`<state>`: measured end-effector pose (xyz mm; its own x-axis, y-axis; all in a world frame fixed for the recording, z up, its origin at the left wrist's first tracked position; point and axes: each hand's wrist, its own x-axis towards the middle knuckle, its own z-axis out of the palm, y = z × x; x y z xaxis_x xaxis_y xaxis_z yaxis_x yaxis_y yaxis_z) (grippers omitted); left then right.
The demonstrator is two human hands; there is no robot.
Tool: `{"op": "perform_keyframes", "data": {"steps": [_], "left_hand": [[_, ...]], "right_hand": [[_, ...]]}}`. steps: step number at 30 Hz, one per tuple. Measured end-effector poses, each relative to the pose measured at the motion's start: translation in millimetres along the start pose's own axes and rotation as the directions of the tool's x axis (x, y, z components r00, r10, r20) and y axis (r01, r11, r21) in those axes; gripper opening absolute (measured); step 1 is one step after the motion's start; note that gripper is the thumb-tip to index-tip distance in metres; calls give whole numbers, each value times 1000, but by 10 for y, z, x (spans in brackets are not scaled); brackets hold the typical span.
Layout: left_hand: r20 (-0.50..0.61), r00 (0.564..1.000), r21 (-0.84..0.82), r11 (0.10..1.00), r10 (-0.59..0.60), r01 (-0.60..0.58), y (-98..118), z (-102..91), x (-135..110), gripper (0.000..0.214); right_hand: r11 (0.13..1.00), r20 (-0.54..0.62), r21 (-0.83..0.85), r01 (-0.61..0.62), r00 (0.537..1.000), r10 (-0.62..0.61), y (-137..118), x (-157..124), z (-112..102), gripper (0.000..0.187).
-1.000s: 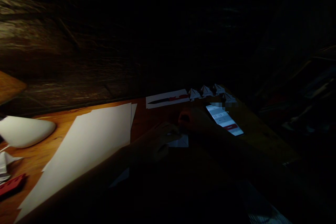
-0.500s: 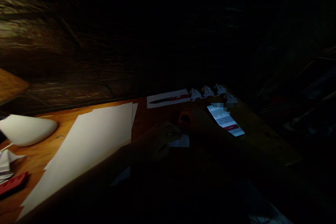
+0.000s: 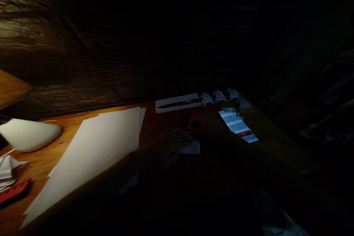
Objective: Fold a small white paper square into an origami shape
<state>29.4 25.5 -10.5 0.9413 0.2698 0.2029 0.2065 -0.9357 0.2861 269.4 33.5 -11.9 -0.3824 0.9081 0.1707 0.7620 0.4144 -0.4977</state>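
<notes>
In deep shadow at the table's middle, my left hand (image 3: pixel 166 145) and my right hand (image 3: pixel 203 125) meet over a small piece of folded paper (image 3: pixel 192 149). The fingers of my left hand are bent against the paper's left side and upper part. My right hand is curled closed at the paper's top edge, its fingertips close to those of my left. Only the paper's lower right part shows; the rest lies behind the fingers.
A stack of white sheets (image 3: pixel 102 140) lies left. Behind my hands are a red-handled knife (image 3: pixel 179 103) on paper and several small folded paper shapes (image 3: pixel 219 95). A lit phone (image 3: pixel 239 127) lies right. A white lamp-like object (image 3: pixel 30 134) and a red object (image 3: pixel 16 191) stand far left.
The view has shifted very slightly. My hands stay at the folded paper in nearly the same pose, and the digits on the phone differ.
</notes>
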Motion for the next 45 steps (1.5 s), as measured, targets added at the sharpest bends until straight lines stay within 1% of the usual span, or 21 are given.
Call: {"op": "perform_keyframes", "data": {"steps": [3, 6, 9, 16, 18, 21, 23, 27, 32, 36, 41, 45], "left_hand": [[19, 1000, 7, 1000, -6, 6, 5, -4, 3, 73], [19, 1000, -24, 1000, -9, 9, 17, -27, 13, 75], [14, 1000, -47, 999, -13, 14, 25, -46, 18, 72], [37, 999, -23, 999, -30, 31, 16, -36, 7, 66], [37, 999, -29, 999, -30, 31, 28, -47, 15, 68], [38, 999, -44, 998, -34, 35, 50, -69, 29, 68], [32, 999, -45, 998, -33, 34, 56, -73, 31, 67], [30, 999, -29, 999, -25, 26, 40, -53, 20, 69], [32, 999, -32, 999, -29, 30, 29, -43, 14, 71], [23, 999, -42, 999, -33, 34, 35, -46, 16, 69], [28, 999, -45, 999, -29, 30, 37, -45, 12, 72], [31, 999, -48, 998, -27, 29, 35, -55, 16, 72]], "right_hand": [[1000, -1, 9, -2, 1000, 2, 20, 4, 14, 11], [1000, -9, 15, -3, 1000, 4, 30, -1, 18, 11], [1000, -13, 25, 0, 1000, 1, 31, -9, 8, 12], [995, -39, 92, -27, 999, 31, 63, -15, -60, 16], [994, -17, 110, -7, 1000, 9, 78, -18, -93, 14], [986, 55, 163, 41, 997, -51, 92, -29, -129, 12], [980, 82, 199, 19, 996, -36, 95, -36, -132, 14], [971, 99, 234, -51, 995, 28, 94, -33, -104, 16], [987, 103, 161, -1, 995, -16, 56, -21, -129, 14], [995, 123, 100, 2, 992, -15, 36, -18, -146, 13], [996, 106, 57, 62, 992, -68, 86, -6, -90, 13], [996, 129, 48, 74, 988, -79, 108, 8, -55, 15]]}}
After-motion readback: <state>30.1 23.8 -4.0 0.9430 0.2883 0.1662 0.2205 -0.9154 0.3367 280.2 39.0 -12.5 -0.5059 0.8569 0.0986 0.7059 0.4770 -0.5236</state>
